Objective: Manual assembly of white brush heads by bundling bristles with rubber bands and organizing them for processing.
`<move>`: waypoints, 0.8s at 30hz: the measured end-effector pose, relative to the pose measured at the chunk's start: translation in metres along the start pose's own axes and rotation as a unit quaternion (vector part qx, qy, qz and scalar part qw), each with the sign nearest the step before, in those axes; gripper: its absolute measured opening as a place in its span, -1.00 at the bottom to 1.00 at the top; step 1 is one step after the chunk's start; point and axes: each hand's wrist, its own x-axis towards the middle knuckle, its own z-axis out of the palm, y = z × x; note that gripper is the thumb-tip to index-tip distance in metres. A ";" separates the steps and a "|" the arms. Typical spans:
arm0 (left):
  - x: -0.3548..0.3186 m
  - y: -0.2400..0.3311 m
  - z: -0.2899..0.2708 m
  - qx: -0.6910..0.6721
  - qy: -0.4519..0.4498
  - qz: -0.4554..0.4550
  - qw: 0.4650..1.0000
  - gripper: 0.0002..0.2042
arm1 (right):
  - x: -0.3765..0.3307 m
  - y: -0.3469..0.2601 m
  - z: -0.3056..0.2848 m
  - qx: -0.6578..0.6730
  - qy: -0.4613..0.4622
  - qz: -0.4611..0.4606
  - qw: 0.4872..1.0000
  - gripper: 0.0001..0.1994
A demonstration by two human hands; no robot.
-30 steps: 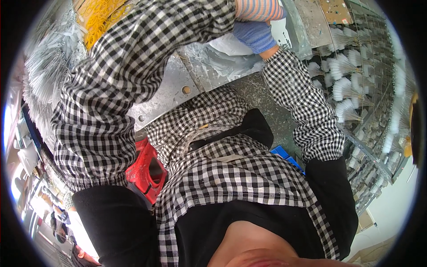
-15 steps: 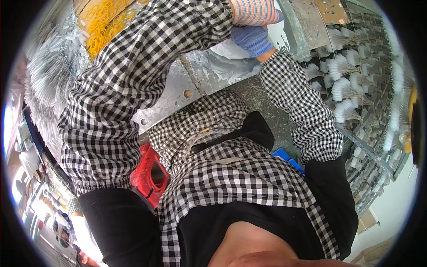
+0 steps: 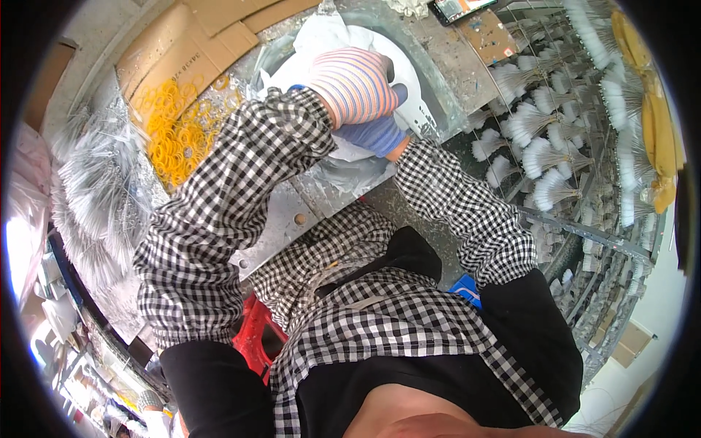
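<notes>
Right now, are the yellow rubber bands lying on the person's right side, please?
No, the yellow rubber bands lie heaped on the person's left, beside the checked sleeve of the left arm.

left hand (image 3: 355,84): glove back hides its fingers, grip unreadable | right hand (image 3: 378,135): mostly covered by the left, fingers unseen | white sheet (image 3: 409,66): centre hidden under both hands | red stool (image 3: 255,343): mostly behind the checked sleeve, lower centre
</notes>
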 end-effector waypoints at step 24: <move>-0.237 -0.034 0.052 -0.763 0.221 -0.165 0.584 -0.25 | -0.041 -0.141 -0.022 -0.011 0.321 -0.402 0.857 -0.48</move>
